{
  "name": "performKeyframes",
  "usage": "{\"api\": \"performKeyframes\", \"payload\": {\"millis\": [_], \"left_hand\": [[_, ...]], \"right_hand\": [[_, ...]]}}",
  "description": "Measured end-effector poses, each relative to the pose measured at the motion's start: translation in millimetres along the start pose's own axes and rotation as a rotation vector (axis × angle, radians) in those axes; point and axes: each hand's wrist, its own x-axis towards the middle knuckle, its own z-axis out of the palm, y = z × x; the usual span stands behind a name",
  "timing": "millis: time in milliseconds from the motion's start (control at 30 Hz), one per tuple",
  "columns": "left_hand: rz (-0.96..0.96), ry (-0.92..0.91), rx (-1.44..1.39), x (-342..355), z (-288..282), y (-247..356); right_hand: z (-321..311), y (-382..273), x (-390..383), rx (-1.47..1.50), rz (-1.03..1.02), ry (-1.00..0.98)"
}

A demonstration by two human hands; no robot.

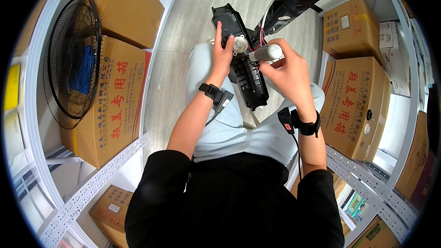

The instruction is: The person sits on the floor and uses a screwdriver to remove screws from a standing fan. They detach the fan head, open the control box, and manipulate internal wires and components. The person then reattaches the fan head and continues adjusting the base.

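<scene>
My left hand (221, 57) grips the upper part of a long black plastic housing (250, 87) held above my lap, index finger stretched along its top. Beside my left thumb is a pale round mechanical part (240, 44) set in the housing. My right hand (289, 73) has fingers wrapped round a thick grey-and-white tool handle (268, 52), its working end pointing into the middle of the housing and partly hidden. Thin coloured wires (261, 34) run from there toward a tall black column (291, 7) behind.
Metal shelves (69, 202) flank me, stacked with cardboard boxes (110, 110) left and right (349, 110). A black fan guard with a blue centre (69, 69) leans on the left boxes. Grey wood-look floor (179, 27) lies between the shelves, around my legs.
</scene>
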Motion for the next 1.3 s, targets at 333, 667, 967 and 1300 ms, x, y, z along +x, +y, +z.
{"api": "performKeyframes", "payload": {"millis": [333, 667, 967, 1300], "left_hand": [[0.004, 0.019, -0.001, -1.0, 2.2, 1.5], [-0.056, 0.019, -0.003, -3.9, 5.2, 12.4], [-0.039, 0.03, -0.001, -3.7, 6.2, 13.0], [-0.017, 0.049, 0.027, -2.6, 3.6, 6.2]], "right_hand": [[-0.7, 14.1, 9.0, 0.328, 0.21, -0.01], [-27.6, -0.7, 4.2, 0.451, 0.154, 0.181], [-11.5, 21.9, -3.9, 0.433, 0.23, 0.167], [-6.7, 28.5, -5.1, 0.455, 0.241, 0.171]]}}
